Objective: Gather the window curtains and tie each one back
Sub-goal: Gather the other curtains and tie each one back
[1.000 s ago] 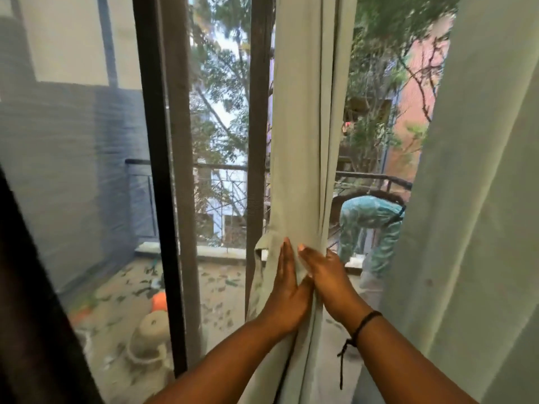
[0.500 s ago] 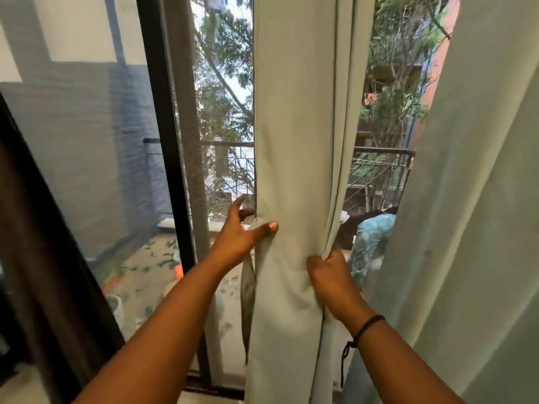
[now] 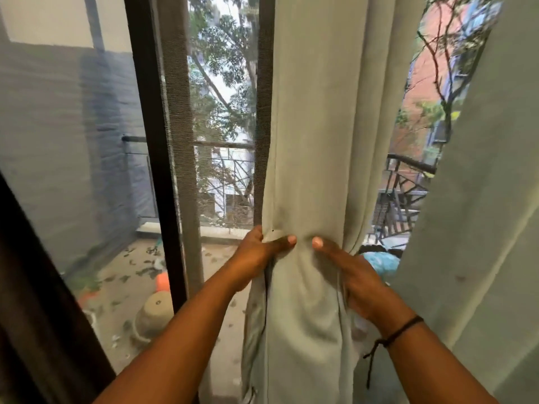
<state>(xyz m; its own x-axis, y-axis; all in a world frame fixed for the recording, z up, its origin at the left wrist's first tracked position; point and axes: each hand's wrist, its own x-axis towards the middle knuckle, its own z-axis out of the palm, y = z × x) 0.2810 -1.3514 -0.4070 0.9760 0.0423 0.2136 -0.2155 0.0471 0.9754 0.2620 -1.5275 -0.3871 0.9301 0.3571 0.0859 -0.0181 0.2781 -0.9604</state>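
Note:
A pale green curtain [image 3: 315, 126] hangs gathered in the middle of the window, bunched into a narrow column. My left hand [image 3: 258, 250] grips its left side, thumb across the front and fingers wrapped behind. My right hand [image 3: 350, 272] holds the right side, thumb on the front and fingers hidden behind the folds. The two thumbs nearly meet on the cloth. A strip of the same fabric [image 3: 256, 330] hangs down the left edge below my left hand. A second pale curtain [image 3: 490, 199] hangs loose at the right.
A dark window frame post [image 3: 154, 170] with a mesh screen stands left of the curtain. A dark drape [image 3: 32, 301] fills the lower left. Outside are a balcony railing [image 3: 224, 145], an upturned pot [image 3: 153, 312], an orange object [image 3: 162, 281] and trees.
Both hands have closed in round the curtain, squeezing it narrower. My left hand moved from the left edge onto the bunch; my right thumb came round to the front.

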